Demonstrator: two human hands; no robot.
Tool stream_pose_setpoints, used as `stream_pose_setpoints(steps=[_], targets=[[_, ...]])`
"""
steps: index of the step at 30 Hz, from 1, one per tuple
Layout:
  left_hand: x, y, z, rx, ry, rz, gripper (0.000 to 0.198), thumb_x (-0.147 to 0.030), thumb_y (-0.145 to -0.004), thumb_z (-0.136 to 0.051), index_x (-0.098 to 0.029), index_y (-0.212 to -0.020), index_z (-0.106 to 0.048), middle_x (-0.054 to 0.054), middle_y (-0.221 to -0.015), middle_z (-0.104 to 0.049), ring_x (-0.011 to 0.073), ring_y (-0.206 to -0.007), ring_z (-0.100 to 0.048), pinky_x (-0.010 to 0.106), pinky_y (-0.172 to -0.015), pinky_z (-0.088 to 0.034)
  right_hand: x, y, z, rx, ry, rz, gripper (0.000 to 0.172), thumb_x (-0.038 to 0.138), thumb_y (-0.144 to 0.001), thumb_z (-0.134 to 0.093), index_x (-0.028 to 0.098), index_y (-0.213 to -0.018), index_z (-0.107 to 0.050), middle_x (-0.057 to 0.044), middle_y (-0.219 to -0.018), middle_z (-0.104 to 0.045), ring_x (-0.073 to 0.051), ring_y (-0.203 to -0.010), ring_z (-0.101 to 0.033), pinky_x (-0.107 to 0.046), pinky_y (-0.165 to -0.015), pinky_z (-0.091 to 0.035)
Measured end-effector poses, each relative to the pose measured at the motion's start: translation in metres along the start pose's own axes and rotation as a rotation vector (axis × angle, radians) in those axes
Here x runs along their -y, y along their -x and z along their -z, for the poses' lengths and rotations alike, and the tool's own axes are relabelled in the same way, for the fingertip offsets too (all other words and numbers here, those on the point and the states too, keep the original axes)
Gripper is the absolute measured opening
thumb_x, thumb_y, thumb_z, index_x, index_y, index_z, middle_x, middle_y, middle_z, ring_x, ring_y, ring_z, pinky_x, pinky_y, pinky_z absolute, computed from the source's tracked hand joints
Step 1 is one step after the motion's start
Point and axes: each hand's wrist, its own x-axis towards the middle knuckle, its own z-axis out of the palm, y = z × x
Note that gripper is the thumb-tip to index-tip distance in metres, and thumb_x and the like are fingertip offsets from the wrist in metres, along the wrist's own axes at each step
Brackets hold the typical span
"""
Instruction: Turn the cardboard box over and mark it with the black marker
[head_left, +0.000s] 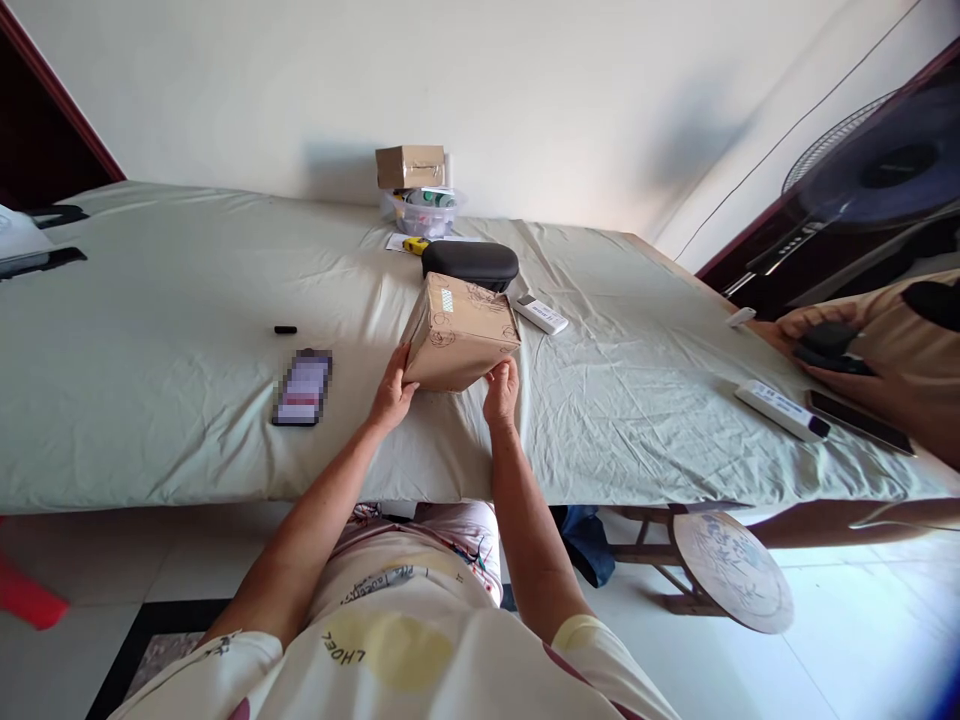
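Observation:
Both of my hands grip a brown cardboard box with dark scribbled drawings on it, tilted above the cloth. My left hand is closed on its lower left edge. At the lower right corner, my right hand holds it with bent fingers. Just behind the box lies a black oval case. A white and grey bar-shaped device rests to its right. Left of my left hand lie a phone with a blurred screen and a small black cap-like piece.
A pale green cloth covers the table. At the back stand a plastic tub, a smaller carton and a yellow item. Another person's hand is at the right, near a second bar-shaped device. A round stool stands below.

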Motion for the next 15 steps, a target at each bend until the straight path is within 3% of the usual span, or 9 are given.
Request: stream_pose_setpoints(steps=[8,15], targets=[[-0.0013,-0.0014,0.0059,-0.053,0.106,0.146,0.081,-0.030,-0.086,-0.078,-0.030,-0.160,-0.047,0.010,-0.167,-0.051,0.0322,-0.156,-0.047,0.052,-0.134,-0.033,0.0021,0.0004,0.0022,0.140,0.043,-0.163,0.051,0.071,-0.087,-0.065,0.028,-0.115,-0.066,-0.003,-0.096,-0.065,-0.019,-0.090,-0.058,-0.031,-0.081,-0.050],[-0.0003,-0.0092,0.0079,-0.159,0.290,0.154,0.075,-0.063,-0.089,-0.074,-0.024,-0.150,-0.052,0.016,-0.156,-0.060,0.0309,-0.149,-0.056,0.050,-0.126,-0.042,-0.0050,0.0056,-0.0065,0.293,-0.015,-0.196,0.055,0.056,-0.076,-0.081,0.029,-0.122,-0.070,0.002,-0.087,-0.064,-0.015,-0.078,-0.059,-0.030,-0.072,-0.051]])
